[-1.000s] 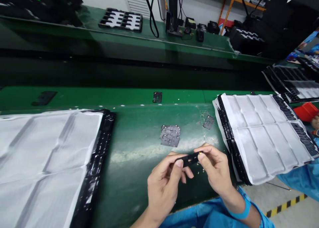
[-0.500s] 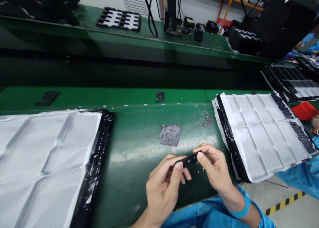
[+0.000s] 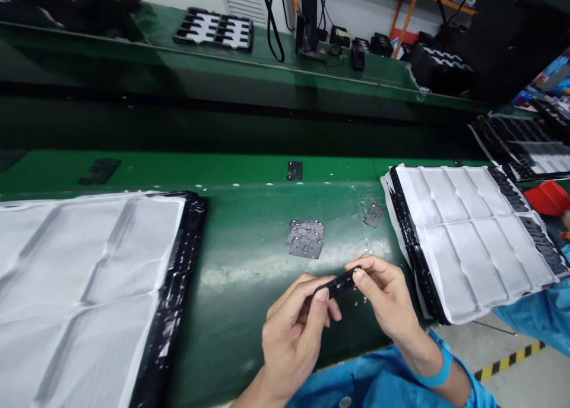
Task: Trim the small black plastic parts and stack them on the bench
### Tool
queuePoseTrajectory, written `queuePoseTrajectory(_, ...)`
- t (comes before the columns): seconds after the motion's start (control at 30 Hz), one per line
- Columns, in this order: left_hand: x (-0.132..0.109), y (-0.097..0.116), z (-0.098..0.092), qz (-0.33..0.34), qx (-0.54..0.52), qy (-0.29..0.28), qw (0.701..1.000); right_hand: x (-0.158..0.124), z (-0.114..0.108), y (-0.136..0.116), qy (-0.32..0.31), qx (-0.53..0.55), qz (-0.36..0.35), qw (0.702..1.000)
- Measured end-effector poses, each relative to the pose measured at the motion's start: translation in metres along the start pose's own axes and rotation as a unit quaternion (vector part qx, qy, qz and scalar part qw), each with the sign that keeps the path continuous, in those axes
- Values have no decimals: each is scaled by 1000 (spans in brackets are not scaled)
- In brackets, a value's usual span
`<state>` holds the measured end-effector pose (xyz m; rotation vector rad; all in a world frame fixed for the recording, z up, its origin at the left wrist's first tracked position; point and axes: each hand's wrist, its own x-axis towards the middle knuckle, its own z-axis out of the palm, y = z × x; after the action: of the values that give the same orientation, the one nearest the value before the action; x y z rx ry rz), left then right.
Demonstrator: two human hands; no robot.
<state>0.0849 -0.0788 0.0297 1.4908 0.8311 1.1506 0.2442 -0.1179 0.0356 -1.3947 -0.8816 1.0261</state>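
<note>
Above the front of the green bench, a slim black plastic part (image 3: 340,284) with small slots is held edge-on between both hands. My left hand (image 3: 296,328) is closed on its left end, thumb on top. My right hand (image 3: 386,295) pinches the other end, where a tiny pale spot shows by the thumb tip; I cannot make out what it is. Just beyond the hands lies an overlapping pile of flat dark grey plates (image 3: 306,239). A single similar plate (image 3: 373,215) lies to the right of the pile. Small pale crumbs (image 3: 360,301) are scattered below my right hand.
Stacked black trays with white sheets stand at left (image 3: 89,259) and right (image 3: 472,236). Behind the bench, a green strip carries black parts (image 3: 294,170). A raised shelf holds a black tray (image 3: 214,29). A red container (image 3: 547,198) and a co-worker's blue sleeve (image 3: 538,304) are at right.
The black parts on the green strip have shifted right, and another dark piece has appeared at its left end. Both hands keep nearly the same hold on the part. The view has shifted slightly.
</note>
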Motion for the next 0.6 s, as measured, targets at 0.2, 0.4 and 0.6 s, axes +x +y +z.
queuePoseTrajectory(0.2, -2, -2, 0, -11, -7, 4, 1000, -1, 1, 0, 7, 1, -1, 1000)
queuePoseTrajectory(0.4, -2, -3, -2, -6, 1, -6, 1000, -2, 6, 0, 9, 13, -10, 1000)
queuePoseTrajectory(0.6, -5, -2, -1, -31, -10, -2, 999, -3, 14, 1, 38, 12, -6, 999)
